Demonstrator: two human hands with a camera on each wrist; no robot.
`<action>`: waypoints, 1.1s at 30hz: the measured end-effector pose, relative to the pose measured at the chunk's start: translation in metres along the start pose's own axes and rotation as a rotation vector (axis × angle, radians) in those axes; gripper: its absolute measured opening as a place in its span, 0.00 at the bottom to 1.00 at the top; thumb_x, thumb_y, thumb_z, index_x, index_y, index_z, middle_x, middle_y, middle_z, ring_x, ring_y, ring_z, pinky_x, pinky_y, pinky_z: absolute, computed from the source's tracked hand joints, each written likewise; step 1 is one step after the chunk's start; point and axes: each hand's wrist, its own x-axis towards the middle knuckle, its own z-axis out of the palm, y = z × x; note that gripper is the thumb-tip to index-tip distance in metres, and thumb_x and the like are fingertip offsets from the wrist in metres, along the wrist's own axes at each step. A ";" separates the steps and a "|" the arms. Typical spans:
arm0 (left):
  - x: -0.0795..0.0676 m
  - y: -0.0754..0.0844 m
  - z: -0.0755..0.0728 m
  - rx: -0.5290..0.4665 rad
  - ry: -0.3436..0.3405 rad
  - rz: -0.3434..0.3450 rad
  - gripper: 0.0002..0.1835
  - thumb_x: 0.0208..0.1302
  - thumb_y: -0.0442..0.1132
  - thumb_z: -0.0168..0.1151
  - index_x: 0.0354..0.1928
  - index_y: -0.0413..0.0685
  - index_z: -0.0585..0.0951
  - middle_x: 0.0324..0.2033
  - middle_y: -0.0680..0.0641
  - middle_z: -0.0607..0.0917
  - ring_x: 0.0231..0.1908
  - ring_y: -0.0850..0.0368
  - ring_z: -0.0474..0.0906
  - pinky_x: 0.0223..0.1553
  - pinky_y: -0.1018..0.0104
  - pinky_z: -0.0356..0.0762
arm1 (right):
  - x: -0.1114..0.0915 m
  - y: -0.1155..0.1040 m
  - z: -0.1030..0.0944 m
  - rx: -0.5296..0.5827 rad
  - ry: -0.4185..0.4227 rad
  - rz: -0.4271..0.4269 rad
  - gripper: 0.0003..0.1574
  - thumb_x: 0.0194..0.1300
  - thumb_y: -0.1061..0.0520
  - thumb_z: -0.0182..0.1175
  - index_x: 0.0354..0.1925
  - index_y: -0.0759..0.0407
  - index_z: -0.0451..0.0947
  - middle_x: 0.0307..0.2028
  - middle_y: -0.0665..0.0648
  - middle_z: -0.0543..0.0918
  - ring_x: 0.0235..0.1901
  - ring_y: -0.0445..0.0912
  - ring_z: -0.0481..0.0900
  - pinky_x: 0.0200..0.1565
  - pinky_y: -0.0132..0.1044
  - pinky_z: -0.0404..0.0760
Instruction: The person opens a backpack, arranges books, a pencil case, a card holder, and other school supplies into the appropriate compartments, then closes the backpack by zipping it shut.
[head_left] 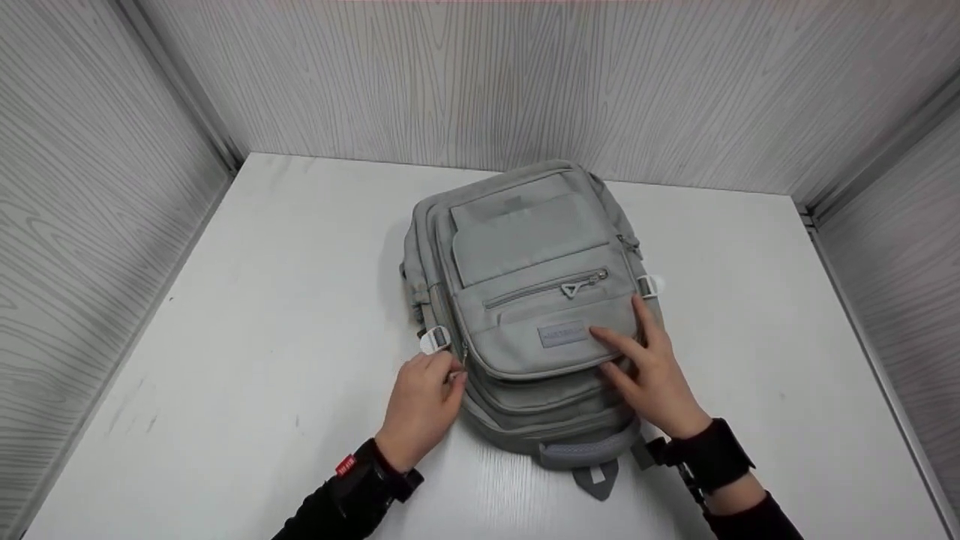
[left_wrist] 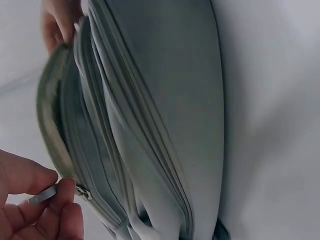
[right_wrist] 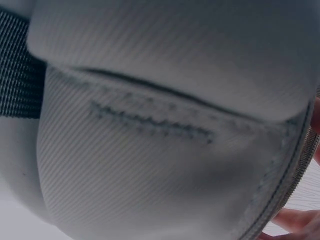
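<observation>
A grey-green backpack (head_left: 532, 247) lies front side up, its top handle (head_left: 589, 450) toward the person. My left hand (head_left: 424, 405) is at the backpack's left side, where thumb and fingers pinch a metal zipper pull (left_wrist: 44, 194). The zipper slider (left_wrist: 82, 191) sits just beside those fingertips. In the left wrist view the front pocket (left_wrist: 50, 100) gapes along its edge, showing a pale lining. My right hand (head_left: 660, 379) rests with spread fingers on the lower right corner of that pocket, near the label (head_left: 562, 334). Only bits of its fingers (right_wrist: 295, 220) show in the right wrist view.
A small zipper with a triangular pull (head_left: 571, 289) crosses the pocket's face. White round-ended strap fittings (head_left: 435, 340) stick out at both sides of the backpack. The white tabletop (head_left: 300, 300) is bounded by wood-grain panels (head_left: 487, 82) at the back and sides.
</observation>
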 end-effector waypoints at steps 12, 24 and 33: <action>-0.024 0.043 0.021 -0.100 0.006 0.193 0.15 0.51 0.33 0.74 0.27 0.50 0.73 0.23 0.55 0.78 0.27 0.62 0.71 0.35 0.68 0.70 | -0.002 -0.002 0.002 0.011 0.020 -0.011 0.30 0.58 0.66 0.68 0.60 0.55 0.78 0.73 0.79 0.51 0.72 0.75 0.52 0.64 0.67 0.62; -0.005 0.078 0.054 -0.060 -0.036 0.310 0.13 0.54 0.38 0.73 0.28 0.50 0.74 0.23 0.54 0.79 0.28 0.59 0.76 0.37 0.67 0.75 | -0.002 -0.001 0.007 0.000 0.055 -0.015 0.29 0.57 0.67 0.68 0.58 0.55 0.80 0.72 0.78 0.54 0.71 0.75 0.54 0.62 0.66 0.66; 0.020 0.103 0.080 0.000 -0.061 0.401 0.10 0.58 0.42 0.70 0.31 0.49 0.77 0.25 0.53 0.82 0.28 0.59 0.78 0.32 0.68 0.74 | -0.004 0.000 0.007 0.002 0.085 -0.046 0.30 0.56 0.71 0.65 0.57 0.54 0.81 0.71 0.77 0.56 0.70 0.72 0.59 0.59 0.53 0.70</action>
